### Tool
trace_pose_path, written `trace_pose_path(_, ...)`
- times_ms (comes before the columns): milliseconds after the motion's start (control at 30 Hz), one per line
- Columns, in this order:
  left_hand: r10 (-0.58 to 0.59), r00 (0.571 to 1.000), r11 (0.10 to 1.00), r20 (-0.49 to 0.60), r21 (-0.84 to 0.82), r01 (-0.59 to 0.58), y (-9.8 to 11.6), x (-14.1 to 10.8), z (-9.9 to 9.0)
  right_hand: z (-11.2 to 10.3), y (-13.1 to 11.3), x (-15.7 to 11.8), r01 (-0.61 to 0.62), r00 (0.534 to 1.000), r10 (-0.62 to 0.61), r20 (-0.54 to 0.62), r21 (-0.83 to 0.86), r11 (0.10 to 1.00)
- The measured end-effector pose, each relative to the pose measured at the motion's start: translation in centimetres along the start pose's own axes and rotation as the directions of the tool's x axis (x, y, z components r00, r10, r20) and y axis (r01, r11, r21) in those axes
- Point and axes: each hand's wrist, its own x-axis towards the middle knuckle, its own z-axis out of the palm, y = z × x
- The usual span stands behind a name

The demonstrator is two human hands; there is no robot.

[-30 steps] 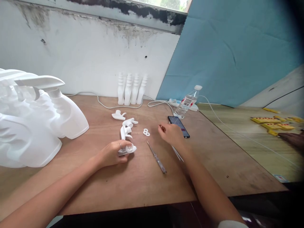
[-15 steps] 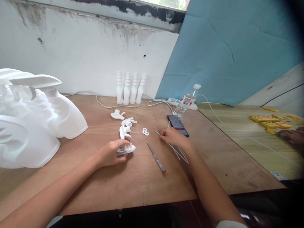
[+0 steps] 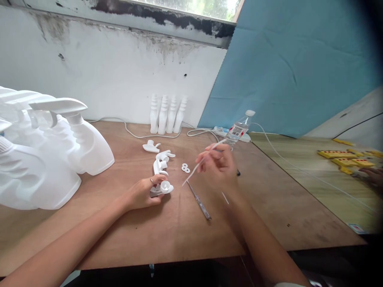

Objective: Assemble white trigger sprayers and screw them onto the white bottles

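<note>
My left hand (image 3: 146, 192) is closed round a white trigger spray head (image 3: 165, 187), its round collar opening facing up. Between the fingers of my right hand (image 3: 220, 163) is a thin white plastic tube (image 3: 194, 170), held slantwise above the table; the hand is slightly blurred. Several more spray heads (image 3: 151, 146) lie in a row beyond my left hand. A few flat white washers (image 3: 185, 168) rest between the hands. Nearer me lies a screwdriver (image 3: 200, 202) with a clear handle. Part of another tube (image 3: 225, 198) shows under my right forearm.
White spray bottles (image 3: 89, 147) crowd the left side. Several slim white bottles (image 3: 166, 115) stand against the wall. A clear water bottle (image 3: 238, 127) stands by a power strip (image 3: 245, 137). At far right, another person's hand (image 3: 372, 175) is near yellow parts (image 3: 344, 161).
My right hand has lifted the tube off the table and brought it up and toward the middle. My left hand still holds the spray head. The view has shifted slightly.
</note>
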Motion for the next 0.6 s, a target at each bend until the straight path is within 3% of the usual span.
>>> trace_pose_path(100, 0.015, 1.000, 0.999, -0.001, -0.030, -0.015, 0.1, 0.1, -0.1, 1.1, 0.5, -0.9, 0.069, 0.959, -0.016, 0.282, -0.176, 0.982)
trace_pose_path(200, 0.033, 0.999, 0.996, -0.018, -0.082, -0.034, 0.1, 0.1, -0.1, 1.2, 1.4, -1.2, 0.082, 0.824, 0.109, 0.555, -0.308, 0.948)
trace_pose_path(267, 0.041, 0.999, 0.994, -0.027, -0.100, -0.043, 0.0, 0.1, 0.0, 1.2, 1.9, -1.2, 0.001, 0.755, 0.229, 0.615, -0.350, 0.937)
trace_pose_path(333, 0.049, 0.998, 0.993, -0.028, -0.101, -0.052, 0.0, 0.1, 0.0, 1.5, 2.2, -1.3, -0.116, 0.777, 0.272, 0.567, -0.295, 0.948)
trace_pose_path(400, 0.052, 0.998, 0.994, -0.024, -0.097, -0.054, 0.0, 0.1, 0.0, 2.1, 2.1, -1.5, -0.204, 0.857, 0.251, 0.450, -0.150, 0.967)
trace_pose_path(467, 0.051, 0.999, 0.994, -0.017, -0.101, -0.052, 0.0, 0.1, 0.1, 2.9, 1.7, -1.7, -0.218, 0.911, 0.218, 0.350, -0.038, 0.975)
trace_pose_path(600, 0.069, 0.998, 0.992, -0.014, -0.103, -0.070, -0.1, 0.2, 0.0, 4.1, 1.3, -2.2, -0.160, 0.929, 0.160, 0.334, -0.029, 0.987)
